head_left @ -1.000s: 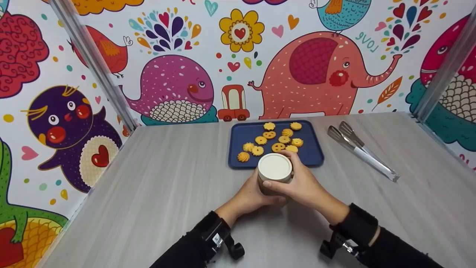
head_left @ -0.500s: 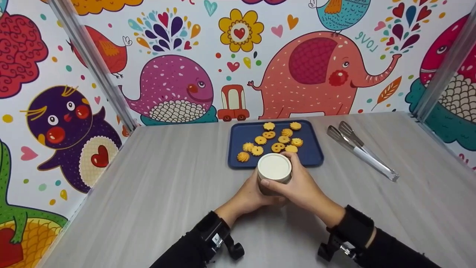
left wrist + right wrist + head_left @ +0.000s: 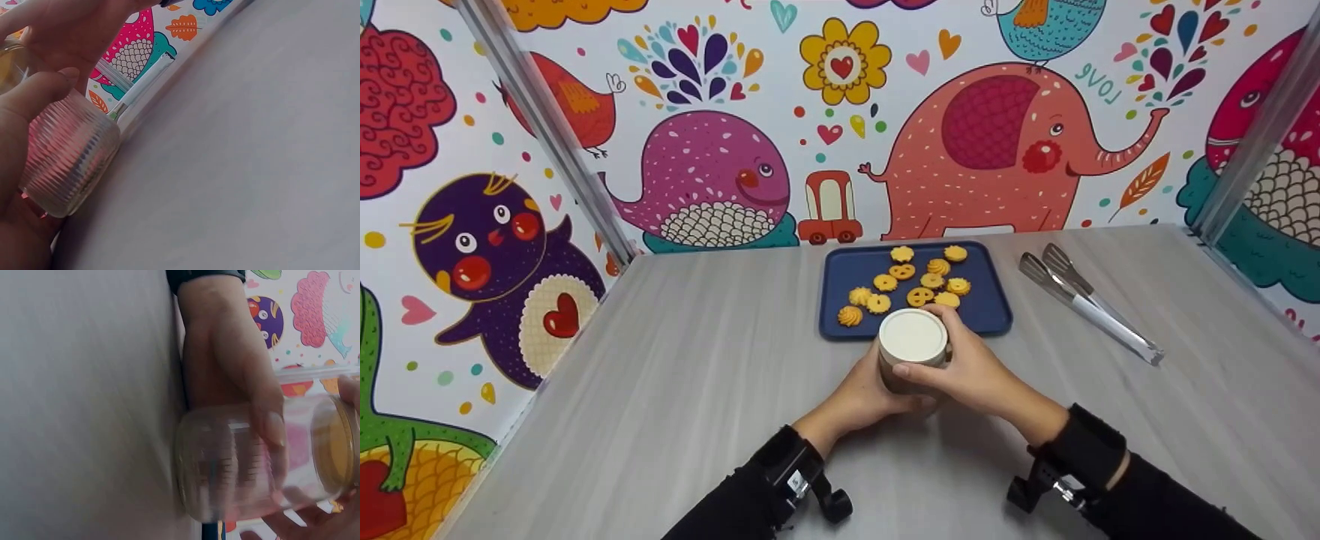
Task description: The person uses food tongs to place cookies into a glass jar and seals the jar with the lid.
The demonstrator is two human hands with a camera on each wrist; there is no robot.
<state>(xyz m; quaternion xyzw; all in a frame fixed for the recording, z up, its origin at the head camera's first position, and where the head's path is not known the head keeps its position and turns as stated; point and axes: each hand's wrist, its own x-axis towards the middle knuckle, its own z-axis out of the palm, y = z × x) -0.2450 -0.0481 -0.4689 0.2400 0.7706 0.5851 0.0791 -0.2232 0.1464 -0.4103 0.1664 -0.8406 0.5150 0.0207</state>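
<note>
A clear ribbed jar [image 3: 73, 152] with a cream lid [image 3: 913, 335] stands upright between both hands, in front of the tray. My left hand [image 3: 864, 394] wraps the jar's body low on its left side, thumb across the near side. From the right, my right hand [image 3: 971, 367] grips the top around the lid, its thumb on the near edge and fingers behind. In the right wrist view the jar [image 3: 225, 461] shows see-through walls, and the left hand [image 3: 236, 360] curls round it. The jar looks empty of contents.
Behind the jar lies a blue tray [image 3: 997, 319] with several cookies [image 3: 850, 316]. Metal tongs [image 3: 1099, 311] rest on the grey table [image 3: 697, 390] to the right of the tray. Printed walls [image 3: 720, 172] border the table at the back and sides.
The right hand and wrist have shifted slightly, first inward, then back outward, with the thumb moving a little along the lid's near edge. The left hand and jar have hardly moved.
</note>
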